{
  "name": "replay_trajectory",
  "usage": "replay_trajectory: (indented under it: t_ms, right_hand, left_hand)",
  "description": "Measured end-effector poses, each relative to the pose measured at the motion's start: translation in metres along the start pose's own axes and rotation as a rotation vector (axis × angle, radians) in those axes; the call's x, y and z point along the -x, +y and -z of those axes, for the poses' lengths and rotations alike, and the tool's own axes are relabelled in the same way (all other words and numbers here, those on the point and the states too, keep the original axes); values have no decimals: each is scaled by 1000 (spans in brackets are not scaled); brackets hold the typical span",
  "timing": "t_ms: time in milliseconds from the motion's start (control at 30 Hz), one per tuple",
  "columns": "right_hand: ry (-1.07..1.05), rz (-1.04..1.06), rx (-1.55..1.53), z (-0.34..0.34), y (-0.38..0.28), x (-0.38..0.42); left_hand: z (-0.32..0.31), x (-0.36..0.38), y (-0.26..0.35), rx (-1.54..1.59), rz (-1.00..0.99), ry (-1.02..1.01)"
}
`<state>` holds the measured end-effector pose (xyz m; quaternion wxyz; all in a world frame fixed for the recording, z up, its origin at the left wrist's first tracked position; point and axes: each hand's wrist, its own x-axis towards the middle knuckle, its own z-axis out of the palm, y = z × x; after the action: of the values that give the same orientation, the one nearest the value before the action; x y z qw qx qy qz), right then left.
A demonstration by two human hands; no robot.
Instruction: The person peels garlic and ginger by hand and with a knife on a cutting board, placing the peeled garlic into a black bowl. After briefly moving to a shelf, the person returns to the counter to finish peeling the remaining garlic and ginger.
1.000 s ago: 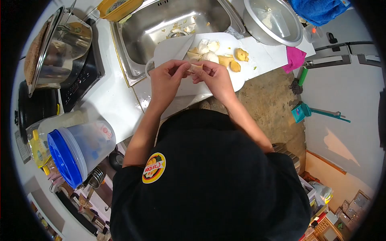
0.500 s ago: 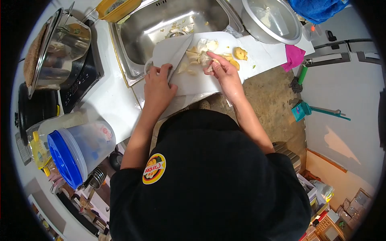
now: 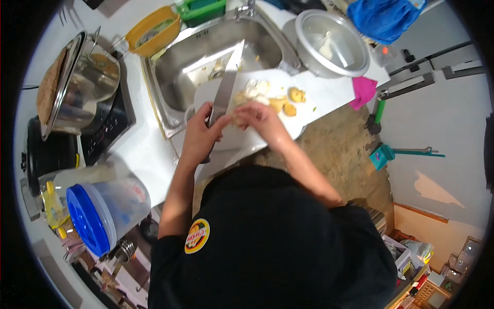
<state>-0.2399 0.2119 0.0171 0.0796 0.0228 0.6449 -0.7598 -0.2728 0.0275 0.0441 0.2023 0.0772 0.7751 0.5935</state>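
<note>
I'm seeing left hand point(image 3: 202, 135) wrapping its fingers round a long silver-bladed knife point(image 3: 226, 87), tip pointing over the stainless-steel sink point(image 3: 175, 80); right hand point(image 3: 261, 122), fingers narrow, is pinching a small pale piece point(image 3: 236, 119) above the white plastic cutting board point(image 3: 244, 141).

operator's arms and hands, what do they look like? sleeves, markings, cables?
Left hand and right hand are ungloved, with no rings visible. Forearms are bare, no watch or cables visible. Short black sleeves belong to a black top with a round, yellow-rimmed logo, red and white inside.
</note>
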Motion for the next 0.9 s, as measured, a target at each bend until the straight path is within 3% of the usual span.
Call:
replay_trajectory:
  t_ms: [167,300,400,500,633,767,833,900]
  right_hand:
    - [-65,-13,-326,0,4,0]
    - [20,74,-148,-4,-8,7]
    - [21,80,41,-1,-8,10]
    - [60,54,-89,7,-9,11]
    - [234,163,-306,-3,-14,0]
    - [83,168,-477,3,-2,-12]
    - [33,128,-527,3,-1,-14]
    - [172,173,-454,-15,-10,-12]
  left_hand:
    - [-14,-17,3,119,-114,15]
    - [-20,-21,1,171,-45,116]
    - [-26,-19,2,258,-44,64]
    - [-24,-13,15,452,88,-89]
    - [-22,-13,11,470,9,-232]
    - [-18,-15,5,291,-78,-262]
    - [-24,-10,23,42,-195,-165]
    - [-27,-10,28,-151,-291,-103]
